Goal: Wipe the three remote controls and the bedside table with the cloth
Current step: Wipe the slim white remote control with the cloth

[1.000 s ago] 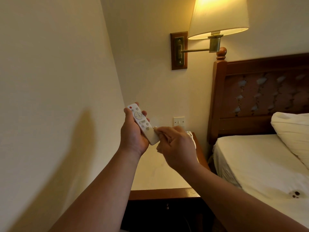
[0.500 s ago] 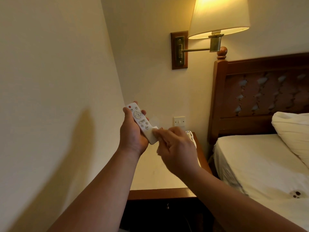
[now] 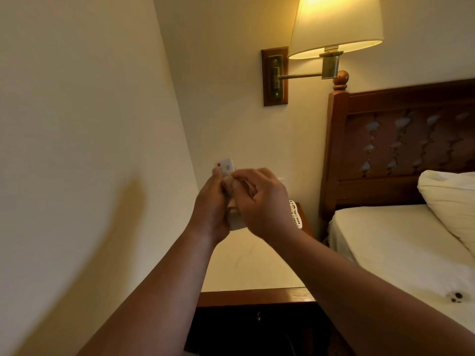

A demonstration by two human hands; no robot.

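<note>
left hand [image 3: 209, 206]: fingers curled around a white remote [image 3: 226, 167], held up in the air above the bedside table [image 3: 253, 295], thumb against the remote's left edge.
white remote: upright, slightly tilted; only the top end with a red button shows above the hands, and a bit of its lower end below them. Middle is covered.
right hand [image 3: 259, 201]: fingers bent inward and pressed onto the face of the held remote, back of the hand toward the camera. Touching the left hand's fingers.
cloth [image 3: 232, 204]: can't tell for sure. A pale bunched patch shows between the two hands, blurred, mostly hidden by the right fingers.
second remote [image 3: 295, 214]: white with dark buttons, lying on the table's back right corner, near the headboard [image 3: 401, 150]. Partly hidden behind the right hand.
third remote: not visible from this view.
bedside table: pale top, dark wood front edge, wedged between the left wall and the bed [image 3: 401, 247].
surroundings: lit wall lamp [image 3: 334, 27] above the table, pillow [image 3: 452, 201] at the right edge of the bed.
</note>
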